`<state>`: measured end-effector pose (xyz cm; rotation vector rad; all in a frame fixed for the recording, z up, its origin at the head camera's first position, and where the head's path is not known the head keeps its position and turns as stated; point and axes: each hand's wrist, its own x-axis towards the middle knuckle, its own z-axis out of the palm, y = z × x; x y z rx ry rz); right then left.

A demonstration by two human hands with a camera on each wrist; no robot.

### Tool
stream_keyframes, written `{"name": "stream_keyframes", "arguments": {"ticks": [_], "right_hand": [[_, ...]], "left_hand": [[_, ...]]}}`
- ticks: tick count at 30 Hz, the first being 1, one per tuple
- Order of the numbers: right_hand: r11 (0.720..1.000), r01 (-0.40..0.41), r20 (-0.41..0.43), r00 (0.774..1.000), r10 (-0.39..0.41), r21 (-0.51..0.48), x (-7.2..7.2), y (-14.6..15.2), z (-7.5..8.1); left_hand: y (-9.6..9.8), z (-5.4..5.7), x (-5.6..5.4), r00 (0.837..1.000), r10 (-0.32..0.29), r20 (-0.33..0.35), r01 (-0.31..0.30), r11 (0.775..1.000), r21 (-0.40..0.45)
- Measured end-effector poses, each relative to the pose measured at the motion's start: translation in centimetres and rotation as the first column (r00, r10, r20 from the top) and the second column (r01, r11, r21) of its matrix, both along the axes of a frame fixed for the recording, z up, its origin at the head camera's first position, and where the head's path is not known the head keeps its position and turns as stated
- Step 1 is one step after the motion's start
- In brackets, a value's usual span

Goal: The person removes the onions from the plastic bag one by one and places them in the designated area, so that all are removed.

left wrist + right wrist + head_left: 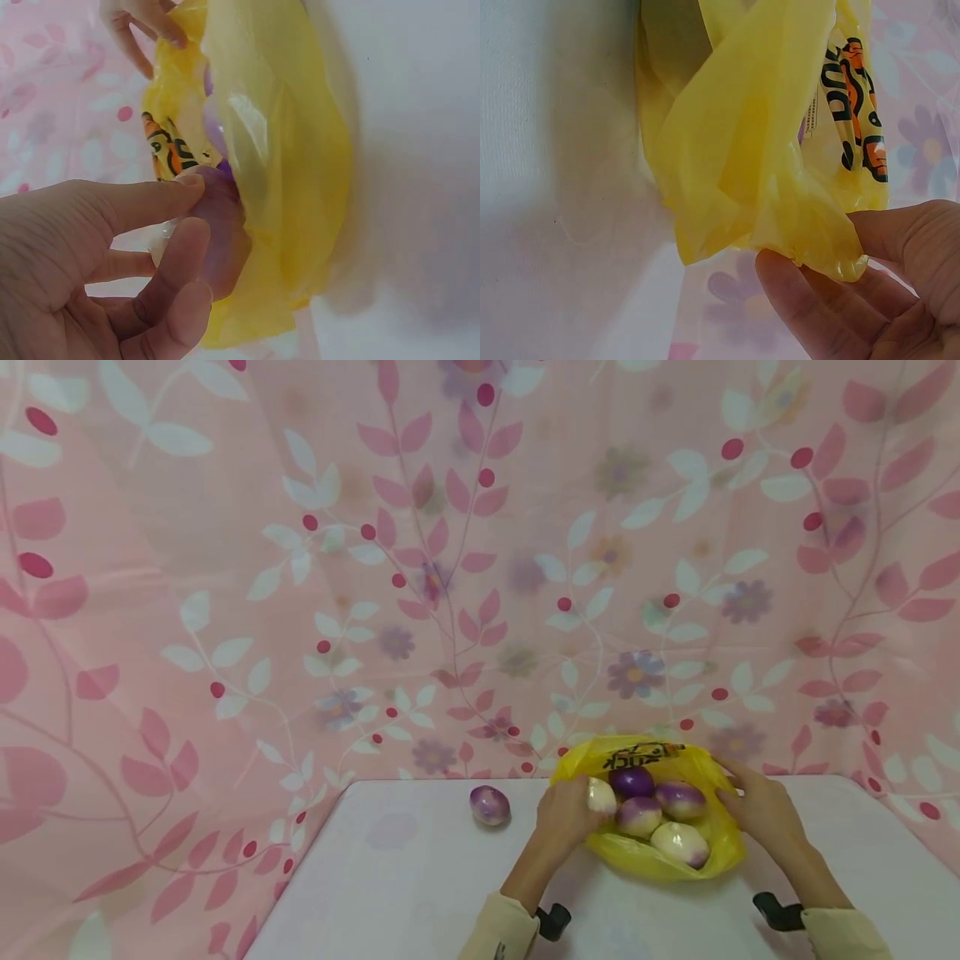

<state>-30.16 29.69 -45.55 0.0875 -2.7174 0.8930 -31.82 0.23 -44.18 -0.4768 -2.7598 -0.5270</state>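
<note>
A yellow plastic bag [660,865] with dark printing lies on its side, its mouth facing me. Inside it are several round purple-and-white vegetables, among them a deep purple one [632,782] and a mostly white one [680,844]. At the left of the mouth, my left hand [564,810] holds a pale vegetable [601,797] with its fingers; the left wrist view shows its purple side [223,240] against the plastic. My right hand [767,806] pinches the right edge of the bag between thumb and fingers, as the right wrist view shows.
One more purple-and-white vegetable [490,806] lies alone on the white table [405,877], left of the bag. Behind the table hangs a pink floral cloth [450,568]. Dark wrist straps [553,922] show at both sleeves.
</note>
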Motion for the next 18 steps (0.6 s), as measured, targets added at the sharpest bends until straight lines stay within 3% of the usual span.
{"name": "stream_keyframes", "arguments": {"ticks": [13, 18], "right_hand": [[1.0, -0.002, 0.023, 1.0, 0.003, -0.017, 0.0, 0.3, 0.1], [1.0, -0.011, 0.018, 1.0, 0.011, -0.02, -0.2, 0.1, 0.0]], "left_hand": [[-3.5, 3.0, 1.9, 0.989, -0.04, -0.141, 0.042, 0.999, 0.013], [-5.8, 3.8, 2.4, 0.979, -0.024, -0.201, 0.029, 0.999, 0.018]]}}
